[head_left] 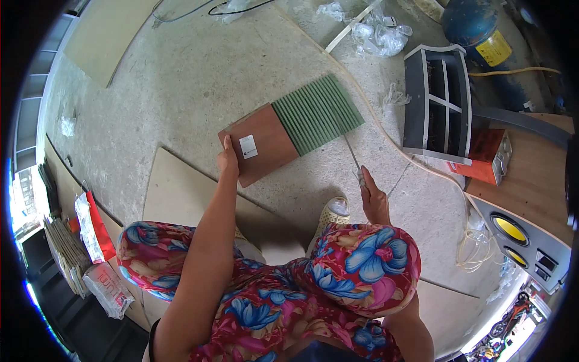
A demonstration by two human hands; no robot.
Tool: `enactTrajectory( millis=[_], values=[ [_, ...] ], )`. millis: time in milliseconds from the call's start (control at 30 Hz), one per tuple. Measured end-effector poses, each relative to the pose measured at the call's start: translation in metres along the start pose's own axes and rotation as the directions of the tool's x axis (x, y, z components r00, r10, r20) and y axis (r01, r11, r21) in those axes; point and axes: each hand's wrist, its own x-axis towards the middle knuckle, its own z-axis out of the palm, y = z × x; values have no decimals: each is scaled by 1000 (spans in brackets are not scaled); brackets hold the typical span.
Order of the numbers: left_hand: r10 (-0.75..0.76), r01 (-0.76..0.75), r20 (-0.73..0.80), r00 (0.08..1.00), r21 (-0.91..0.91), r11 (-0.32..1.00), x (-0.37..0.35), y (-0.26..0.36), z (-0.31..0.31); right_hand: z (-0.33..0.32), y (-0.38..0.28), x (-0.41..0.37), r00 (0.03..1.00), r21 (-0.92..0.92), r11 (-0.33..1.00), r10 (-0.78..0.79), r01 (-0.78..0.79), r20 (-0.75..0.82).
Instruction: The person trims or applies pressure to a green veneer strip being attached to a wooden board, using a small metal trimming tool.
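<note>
**Gripping a brown panel (268, 148) and a thin rod (353, 149) above a concrete floor (181, 90)**

Pinching the brown panel at its left edge with the left hand (228, 158): thumb laid on the top face, just beside a white label (248, 146), with the other fingers mostly hidden, so no telling how spread. Closing the right hand (375, 202) around the end of the thin rod, nearer the body than the green ribbed sheet (318, 114), fingers curled in and one digit stretched along the grip. Reaching with the rod's far end to the lower edge of the green ribbed sheet; no telling whether touching. See the green ribbed sheet directly against the right edge of the brown panel, its ribs slanting side by side.

To the left of the brown panel and nearer the body, find a beige board (175, 187) flat on the floor. Well to its right, notice a grey slatted case (437, 105), a red box (490, 158) and a speaker (523, 232) with yellow cones. Beyond it, up and to the right, spot crumpled clear plastic (383, 39).
</note>
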Motion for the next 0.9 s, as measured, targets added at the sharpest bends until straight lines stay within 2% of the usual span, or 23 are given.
enactTrajectory(
  millis=[100, 200, 367, 500, 600, 700, 800, 867, 900],
  values=[
    [-3, 3, -14, 1000, 18, 1000, 0, 1, 1, 1, -8, 16, 999, -109, 993, -40, 41, 11],
    [-13, 14, -12, 1000, 19, 1000, 0, 0, 0, -1, -9, 25, 991, -125, 990, 73, -59, 109],
    [-8, 8, 23, 1000, 4, 1000, -1, 1, -1, 7, -7, 46, 996, -135, 991, -3, 16, 93],
    [-30, 30, -18, 999, -2, 1000, -7, 5, 0, 24, -13, 86, 998, -189, 981, -44, 53, 49],
    [-26, 26, 7, 1000, -19, 999, -7, 7, -2, 29, -29, 113, 993, -212, 977, 60, -38, 99],
    [-7, 7, 3, 1000, -10, 1000, 3, -2, 1, 29, -24, 107, 995, -168, 985, 49, -35, 81],
    [-6, 6, 11, 1000, 2, 1000, -3, 5, -1, 26, -3, 70, 998, -105, 994, 19, -13, 52],
    [-11, 11, -8, 1000, 14, 1000, -4, 5, -1, 17, 5, 38, 987, -151, 982, 126, -110, 102],
    [-12, 12, -8, 1000, 33, 999, -5, 6, -2, 13, 11, 22, 989, -123, 988, 110, -98, 97]
  ],
)
